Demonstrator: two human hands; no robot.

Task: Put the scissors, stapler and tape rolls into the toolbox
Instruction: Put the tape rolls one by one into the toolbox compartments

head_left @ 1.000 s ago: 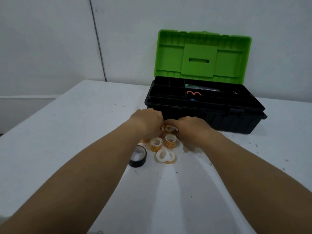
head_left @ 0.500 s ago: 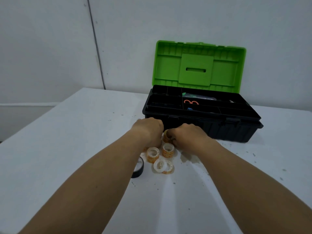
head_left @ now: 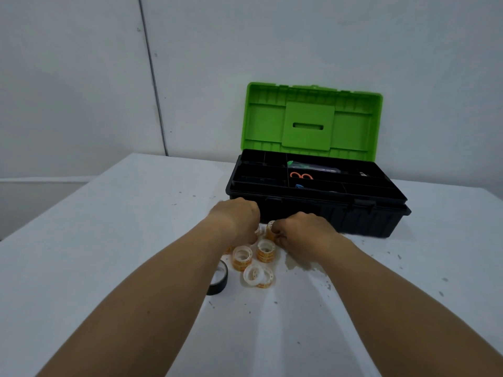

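Note:
The black toolbox (head_left: 313, 213) stands open at the far side of the table, its green lid (head_left: 310, 121) raised. Orange-handled scissors (head_left: 300, 175) lie in its divided tray. Just in front of the box, my left hand (head_left: 236, 219) and my right hand (head_left: 302, 232) are closed over a cluster of small tape rolls. My right hand grips an orange tape roll (head_left: 270, 229). What my left hand holds is hidden under its fingers. Loose small tape rolls (head_left: 265, 249) lie below the hands, and a black tape roll (head_left: 219, 278) sits partly under my left forearm.
The white table (head_left: 109, 240) carries dark specks and a damp smudge (head_left: 296, 263) near my right wrist. White walls rise behind the toolbox. The table's left edge drops off toward a lower ledge.
Both hands stay on the tape rolls in front of the toolbox. The camera view has tilted upward, so the box and hands sit lower in the frame.

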